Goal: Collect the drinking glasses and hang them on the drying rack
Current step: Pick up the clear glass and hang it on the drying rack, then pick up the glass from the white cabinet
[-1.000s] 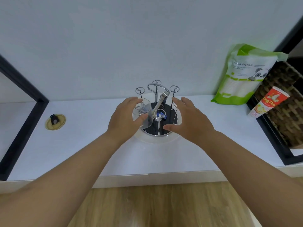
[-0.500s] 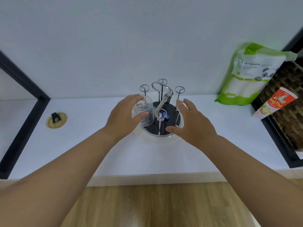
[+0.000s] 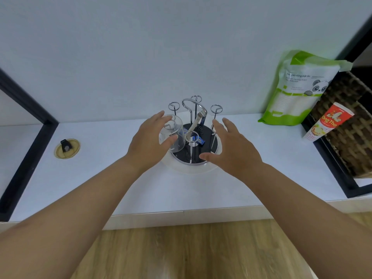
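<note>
A clear drinking glass (image 3: 171, 133) sits upside down, upright-axised, over a peg on the left of the drying rack (image 3: 194, 137). The left hand (image 3: 150, 143) cups it, fingers curled round. The right hand (image 3: 231, 150) hovers spread beside the rack. White worktop (image 3: 261, 158), pale wall (image 3: 141, 47), wooden floor (image 3: 191, 252).

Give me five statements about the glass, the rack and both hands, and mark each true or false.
1. The clear drinking glass sits upside down over a peg of the chrome drying rack. True.
2. The left hand is at the glass. True.
3. The right hand grips a second glass. False: it holds nothing, fingers spread beside the rack.
4. The green-and-white panda pouch lies flat left of the rack. False: it leans against the wall on the right.
5. Every rack peg carries a glass. False: several ringed pegs stand bare.
</note>
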The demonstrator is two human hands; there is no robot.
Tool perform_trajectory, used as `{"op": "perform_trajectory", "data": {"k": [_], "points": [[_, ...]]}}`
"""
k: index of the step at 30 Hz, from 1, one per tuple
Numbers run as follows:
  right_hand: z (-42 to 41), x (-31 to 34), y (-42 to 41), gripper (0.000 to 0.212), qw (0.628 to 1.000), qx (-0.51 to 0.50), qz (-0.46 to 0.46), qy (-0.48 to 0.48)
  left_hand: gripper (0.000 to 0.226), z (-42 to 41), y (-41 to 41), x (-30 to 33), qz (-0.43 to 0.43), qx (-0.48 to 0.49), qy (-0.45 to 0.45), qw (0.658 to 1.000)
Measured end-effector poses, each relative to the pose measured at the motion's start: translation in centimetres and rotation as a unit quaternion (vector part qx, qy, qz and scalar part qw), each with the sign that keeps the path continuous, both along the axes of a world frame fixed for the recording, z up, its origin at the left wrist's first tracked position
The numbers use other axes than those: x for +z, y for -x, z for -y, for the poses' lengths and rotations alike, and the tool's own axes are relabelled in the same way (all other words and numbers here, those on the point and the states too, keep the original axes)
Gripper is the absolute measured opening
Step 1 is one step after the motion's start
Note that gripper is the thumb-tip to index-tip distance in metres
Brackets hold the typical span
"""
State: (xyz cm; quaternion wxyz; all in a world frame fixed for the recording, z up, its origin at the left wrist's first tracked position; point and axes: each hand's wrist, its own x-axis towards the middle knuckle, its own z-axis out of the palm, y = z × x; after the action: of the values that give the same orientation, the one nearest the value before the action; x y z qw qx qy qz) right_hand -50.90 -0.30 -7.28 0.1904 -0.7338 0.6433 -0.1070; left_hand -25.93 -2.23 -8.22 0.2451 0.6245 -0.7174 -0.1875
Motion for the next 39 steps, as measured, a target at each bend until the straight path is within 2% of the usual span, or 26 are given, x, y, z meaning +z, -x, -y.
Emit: {"op": "perform_trajectory", "data": {"k": [7, 13, 17, 21, 29, 34, 39], "points": [[-1.1, 2.2, 0.9, 0.106, 1.000, -0.005, 0.008, 0.025, 0.050, -1.4, 0.6, 2.3, -0.015, 0.002, 0.027, 1.000], [-2.7, 8.6, 2.8, 0.104, 0.997, -0.019, 0.031, 0.064, 0.045, -2.9, 3.3, 9.0, -0.056, -0.030, 0.057, 0.996], [-5.6, 16.1, 5.9, 0.097, 0.993, -0.054, 0.043, 0.098, 0.044, -4.2, 6.7, 16.6, -0.083, -0.070, 0.068, 0.992], [-10.1, 26.2, 10.2, 0.094, 0.984, -0.108, 0.046, 0.133, 0.046, -6.1, 11.4, 26.5, -0.098, -0.141, 0.089, 0.981], [-20.7, 44.8, 20.9, 0.089, 0.941, -0.219, 0.027, 0.257, 0.045, -10.1, 22.4, 45.8, -0.123, -0.275, 0.132, 0.944], [-27.2, 52.7, 27.4, 0.084, 0.899, -0.298, 0.033, 0.319, 0.046, -14.3, 30.2, 55.3, -0.134, -0.357, 0.181, 0.906], [-34.0, 57.3, 33.5, 0.077, 0.870, -0.343, 0.049, 0.352, 0.046, -19.2, 39.0, 60.6, -0.147, -0.413, 0.205, 0.875]]}}
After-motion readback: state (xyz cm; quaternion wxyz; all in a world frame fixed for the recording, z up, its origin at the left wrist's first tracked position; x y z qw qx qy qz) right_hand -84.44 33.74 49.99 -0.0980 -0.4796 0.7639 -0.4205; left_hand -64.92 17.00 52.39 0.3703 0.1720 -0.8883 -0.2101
